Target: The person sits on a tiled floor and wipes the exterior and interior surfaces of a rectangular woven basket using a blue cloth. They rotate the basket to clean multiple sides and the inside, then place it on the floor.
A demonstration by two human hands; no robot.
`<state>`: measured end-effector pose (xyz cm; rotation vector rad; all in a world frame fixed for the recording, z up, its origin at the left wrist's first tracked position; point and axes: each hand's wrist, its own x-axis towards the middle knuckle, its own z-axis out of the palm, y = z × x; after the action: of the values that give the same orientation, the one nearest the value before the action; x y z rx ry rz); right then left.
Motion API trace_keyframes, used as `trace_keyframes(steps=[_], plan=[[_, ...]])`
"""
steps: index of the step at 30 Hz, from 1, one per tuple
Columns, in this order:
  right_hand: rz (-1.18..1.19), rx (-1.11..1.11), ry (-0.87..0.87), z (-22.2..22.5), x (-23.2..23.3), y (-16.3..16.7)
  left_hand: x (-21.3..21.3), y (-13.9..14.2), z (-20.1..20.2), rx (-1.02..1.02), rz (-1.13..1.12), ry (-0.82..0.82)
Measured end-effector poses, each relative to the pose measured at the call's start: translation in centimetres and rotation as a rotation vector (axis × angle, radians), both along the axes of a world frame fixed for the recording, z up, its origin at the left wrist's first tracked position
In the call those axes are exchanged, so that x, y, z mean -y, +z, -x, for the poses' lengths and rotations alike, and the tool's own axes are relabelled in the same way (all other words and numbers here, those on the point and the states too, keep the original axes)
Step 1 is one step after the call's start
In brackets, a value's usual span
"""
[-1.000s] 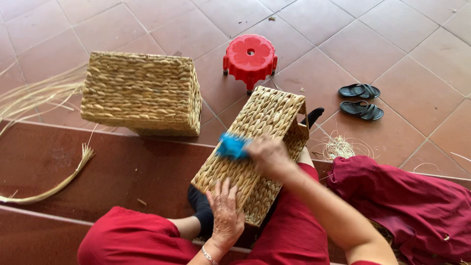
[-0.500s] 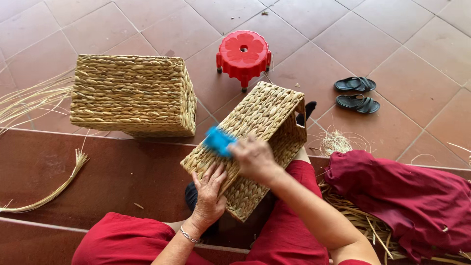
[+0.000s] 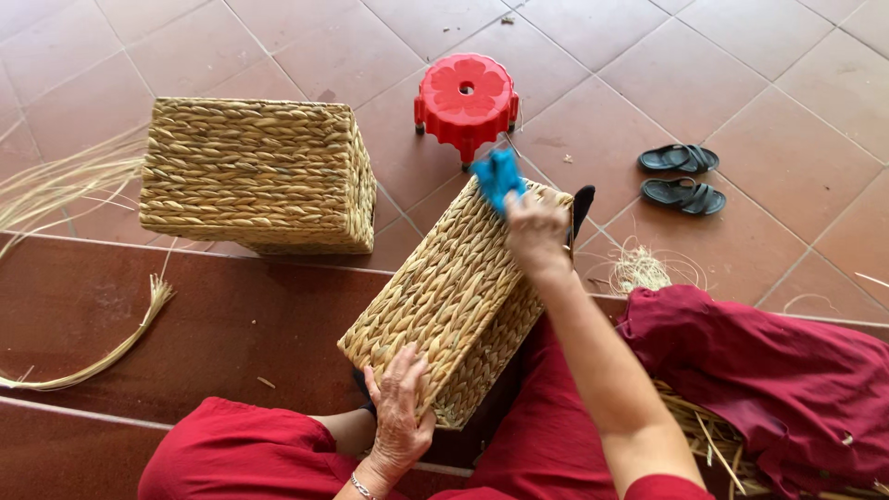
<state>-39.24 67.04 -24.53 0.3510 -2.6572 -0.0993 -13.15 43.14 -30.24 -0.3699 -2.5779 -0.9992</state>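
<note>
A woven straw basket (image 3: 454, 296) lies tilted across my lap, its long side up. My left hand (image 3: 398, 417) rests flat on its near end, steadying it. My right hand (image 3: 535, 230) is at the basket's far end, closed on a small blue tool (image 3: 498, 178) whose tip sticks up past the far edge. A black handle-like piece (image 3: 582, 206) shows just behind my right hand. My legs are in red trousers.
A second woven basket (image 3: 255, 176) stands on the tiled floor at the left. A red plastic stool (image 3: 466, 97) is beyond it, and a pair of dark sandals (image 3: 681, 181) at the right. Loose straw (image 3: 83, 356) lies left. A dark red cloth (image 3: 769, 380) sits right.
My right hand with the blue tool has slid from the middle of the basket up to its far end. My left hand stayed at the near end.
</note>
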Motion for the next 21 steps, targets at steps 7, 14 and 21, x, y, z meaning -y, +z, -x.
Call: trace_keyframes(steps=[7, 14, 21], plan=[[0.180, 0.058, 0.738, -16.2, 12.7, -0.2, 0.3, -1.4, -1.4, -0.159, 0.018, 0.038], [-0.095, -0.130, 0.382, -7.0, 4.5, -1.7, -0.4, -1.2, -2.6, -0.027, 0.096, 0.010], [-0.066, -0.130, -0.051, -0.3, 0.2, -1.2, -0.3, 0.2, -1.4, -0.106, 0.107, 0.031]])
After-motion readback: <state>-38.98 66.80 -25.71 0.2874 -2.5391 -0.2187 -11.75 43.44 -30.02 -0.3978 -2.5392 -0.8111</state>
